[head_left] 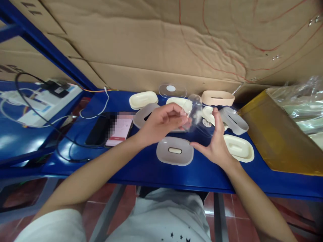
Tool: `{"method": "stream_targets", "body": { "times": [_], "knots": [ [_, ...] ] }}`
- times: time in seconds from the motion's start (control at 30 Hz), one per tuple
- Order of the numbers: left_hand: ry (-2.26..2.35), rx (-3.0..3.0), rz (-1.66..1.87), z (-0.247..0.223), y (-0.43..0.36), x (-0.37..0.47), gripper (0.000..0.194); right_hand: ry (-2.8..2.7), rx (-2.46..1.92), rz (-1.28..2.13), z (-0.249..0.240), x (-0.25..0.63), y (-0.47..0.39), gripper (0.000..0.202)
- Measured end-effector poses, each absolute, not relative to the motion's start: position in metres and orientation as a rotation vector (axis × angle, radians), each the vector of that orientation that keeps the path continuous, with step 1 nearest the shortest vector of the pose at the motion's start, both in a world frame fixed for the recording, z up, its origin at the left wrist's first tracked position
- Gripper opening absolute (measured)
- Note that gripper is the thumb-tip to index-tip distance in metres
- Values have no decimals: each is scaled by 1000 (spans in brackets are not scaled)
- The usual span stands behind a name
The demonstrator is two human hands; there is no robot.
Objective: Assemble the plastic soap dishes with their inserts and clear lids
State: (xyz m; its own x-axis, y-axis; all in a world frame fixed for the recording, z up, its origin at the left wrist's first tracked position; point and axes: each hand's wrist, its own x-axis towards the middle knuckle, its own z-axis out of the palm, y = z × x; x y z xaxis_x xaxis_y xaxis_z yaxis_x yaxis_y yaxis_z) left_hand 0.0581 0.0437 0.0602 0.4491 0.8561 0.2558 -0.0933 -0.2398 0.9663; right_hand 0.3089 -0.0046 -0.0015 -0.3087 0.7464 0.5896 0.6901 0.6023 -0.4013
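Note:
My left hand (pixel 164 122) pinches a clear plastic piece (pixel 196 114) between thumb and fingers, above the middle of the blue table. Part of the clear piece is blurred, so its full outline is hard to make out. To its right, my right hand (pixel 218 144) is open, thumb and index finger spread wide. Its thumb tip comes near a grey oval lid (pixel 174 159) with a slot showing cream in its centre. Just right of that hand rests a cream oval tray (pixel 239 148). Behind the left hand, a grey slotted cover (pixel 141 116) is partly hidden.
Farther back are a cream tray (pixel 143 100), a clear oval piece (pixel 174 90), a peach ring-shaped cover (pixel 217 98) and another grey cover (pixel 234 121). Phones (pixel 119 129) and cables lie left, near a power strip (pixel 50 104). A taped box (pixel 275 134) stands right.

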Motion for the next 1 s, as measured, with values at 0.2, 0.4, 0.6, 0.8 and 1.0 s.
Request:
{"method": "stream_targets", "body": {
  "times": [0.2,0.4,0.6,0.8,1.0],
  "knots": [
    [673,1196,941,37,-11,32,30,-2272,-949,294,17,302,-21,93],
    [1316,2135,976,8,-45,-21,31,-2460,-952,519,18,299,-26,71],
    [1231,2342,536,-14,-49,-29,97,-2528,-946,572,12,293,-28,63],
    [1146,2379,563,-21,-38,-21,99,-2530,-884,594,7,289,-25,62],
    [1147,2273,615,-20,-37,-22,86,-2530,-868,611,6,290,-26,60]
  ]
}}
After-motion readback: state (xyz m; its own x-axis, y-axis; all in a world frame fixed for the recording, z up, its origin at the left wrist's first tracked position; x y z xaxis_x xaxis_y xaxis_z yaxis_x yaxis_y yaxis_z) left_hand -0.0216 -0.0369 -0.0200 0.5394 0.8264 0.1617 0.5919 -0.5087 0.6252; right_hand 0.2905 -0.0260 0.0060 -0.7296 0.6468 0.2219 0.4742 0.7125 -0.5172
